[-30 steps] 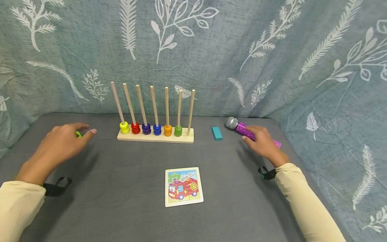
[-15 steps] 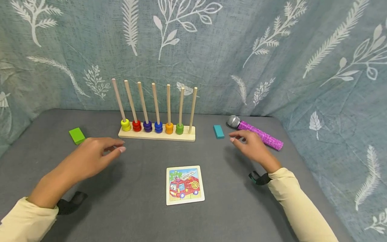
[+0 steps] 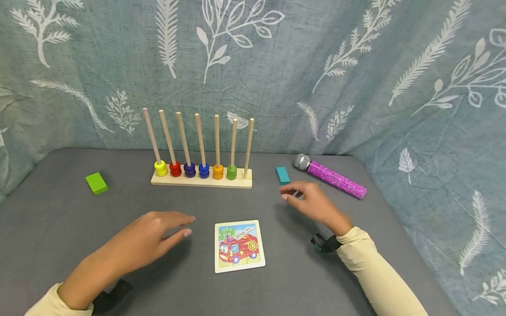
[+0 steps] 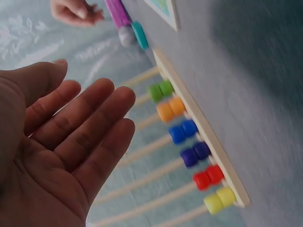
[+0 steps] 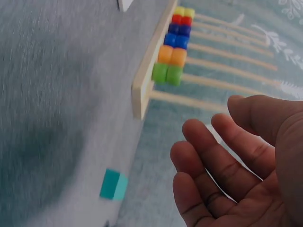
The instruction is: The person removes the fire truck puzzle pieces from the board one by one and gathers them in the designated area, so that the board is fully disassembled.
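My left hand (image 3: 146, 241) hovers above the grey table, left of a square fire-truck puzzle (image 3: 239, 245) in a pale wooden frame. Its fingers are relaxed and hold nothing, as the left wrist view also shows. On the other side of the puzzle, my right hand (image 3: 312, 202) is raised over the table with loosely bent fingers and nothing in them. Just beyond its fingertips lies a teal block (image 3: 282, 175). Behind that hand, a microphone (image 3: 336, 179) with a glittery purple handle and silver head lies slanted.
At the back stands a wooden peg rack (image 3: 201, 181) with seven tall rods; all but the rightmost carry coloured beads. A green block (image 3: 96, 183) lies at the far left. A leaf-patterned curtain (image 3: 276, 66) hangs behind the table.
My left hand has moved right and nearer, away from the green block, which now shows fully. My right hand has moved left off the microphone, towards the puzzle.
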{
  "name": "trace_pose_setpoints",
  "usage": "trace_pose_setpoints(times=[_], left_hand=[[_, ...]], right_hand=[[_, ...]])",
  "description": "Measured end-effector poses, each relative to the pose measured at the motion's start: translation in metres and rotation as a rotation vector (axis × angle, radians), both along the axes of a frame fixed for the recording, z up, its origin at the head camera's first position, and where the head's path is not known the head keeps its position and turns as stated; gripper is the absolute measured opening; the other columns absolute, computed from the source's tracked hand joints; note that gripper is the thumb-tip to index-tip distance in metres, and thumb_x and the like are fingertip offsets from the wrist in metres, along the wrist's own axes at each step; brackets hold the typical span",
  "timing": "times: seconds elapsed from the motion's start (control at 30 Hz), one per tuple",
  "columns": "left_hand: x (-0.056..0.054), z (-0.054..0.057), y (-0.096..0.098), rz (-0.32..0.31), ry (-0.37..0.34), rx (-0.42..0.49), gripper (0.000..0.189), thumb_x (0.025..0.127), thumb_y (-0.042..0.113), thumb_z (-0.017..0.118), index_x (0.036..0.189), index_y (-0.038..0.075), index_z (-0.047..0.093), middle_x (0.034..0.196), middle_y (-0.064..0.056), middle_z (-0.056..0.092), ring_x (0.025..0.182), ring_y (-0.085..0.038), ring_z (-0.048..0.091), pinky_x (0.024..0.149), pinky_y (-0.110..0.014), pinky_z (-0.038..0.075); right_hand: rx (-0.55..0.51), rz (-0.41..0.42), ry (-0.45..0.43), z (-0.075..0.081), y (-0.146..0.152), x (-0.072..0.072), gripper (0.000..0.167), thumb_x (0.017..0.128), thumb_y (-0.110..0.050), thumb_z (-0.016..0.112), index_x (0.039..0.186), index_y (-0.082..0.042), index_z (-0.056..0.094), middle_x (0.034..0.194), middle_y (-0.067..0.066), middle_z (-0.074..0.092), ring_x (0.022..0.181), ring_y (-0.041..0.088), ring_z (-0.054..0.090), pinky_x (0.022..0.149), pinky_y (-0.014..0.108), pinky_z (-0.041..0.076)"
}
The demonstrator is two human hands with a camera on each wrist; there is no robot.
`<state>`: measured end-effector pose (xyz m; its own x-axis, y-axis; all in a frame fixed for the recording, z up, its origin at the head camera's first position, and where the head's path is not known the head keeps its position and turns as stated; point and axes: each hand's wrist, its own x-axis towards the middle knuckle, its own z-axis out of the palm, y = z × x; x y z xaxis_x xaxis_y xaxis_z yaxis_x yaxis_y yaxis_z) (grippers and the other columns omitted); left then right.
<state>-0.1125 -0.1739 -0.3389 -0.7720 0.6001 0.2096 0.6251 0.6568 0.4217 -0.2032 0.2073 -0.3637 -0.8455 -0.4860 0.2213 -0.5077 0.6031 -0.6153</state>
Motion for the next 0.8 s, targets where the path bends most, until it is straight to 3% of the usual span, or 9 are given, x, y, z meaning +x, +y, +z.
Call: trace_pose_setpoints(times=[0.3,0.6,0.8], left_hand=[[0.006,-0.013,0.017,-0.119,-0.081,0.026,0.023,0.091,0.010,0.069,0.112,0.003,0.072,0.103,-0.004,0.072,0.091,-0.015,0.069,0.072,-0.032,0.056],[0.011,-0.033,0.045,-0.270,-0.155,0.040,0.028,0.089,-0.003,0.066,0.116,0.003,0.070,0.110,-0.003,0.071,0.099,-0.010,0.065,0.077,-0.027,0.055],[0.011,-0.038,0.055,-0.280,-0.177,0.018,0.031,0.088,-0.002,0.068,0.118,0.005,0.069,0.116,-0.001,0.068,0.104,-0.010,0.063,0.082,-0.032,0.054]], right_hand=[[-0.012,0.082,-0.041,-0.007,-0.023,0.007,0.027,0.092,-0.009,0.066,0.117,0.001,0.068,0.104,0.008,0.071,0.091,0.016,0.063,0.078,0.034,0.052],[0.010,0.148,-0.103,-0.012,-0.045,0.012,0.023,0.093,-0.013,0.066,0.112,-0.002,0.072,0.100,-0.001,0.071,0.089,0.009,0.062,0.078,0.030,0.051],[-0.009,0.211,-0.182,-0.017,-0.053,0.012,0.022,0.094,-0.011,0.064,0.112,0.000,0.072,0.102,0.003,0.071,0.083,0.009,0.062,0.071,0.026,0.051]])
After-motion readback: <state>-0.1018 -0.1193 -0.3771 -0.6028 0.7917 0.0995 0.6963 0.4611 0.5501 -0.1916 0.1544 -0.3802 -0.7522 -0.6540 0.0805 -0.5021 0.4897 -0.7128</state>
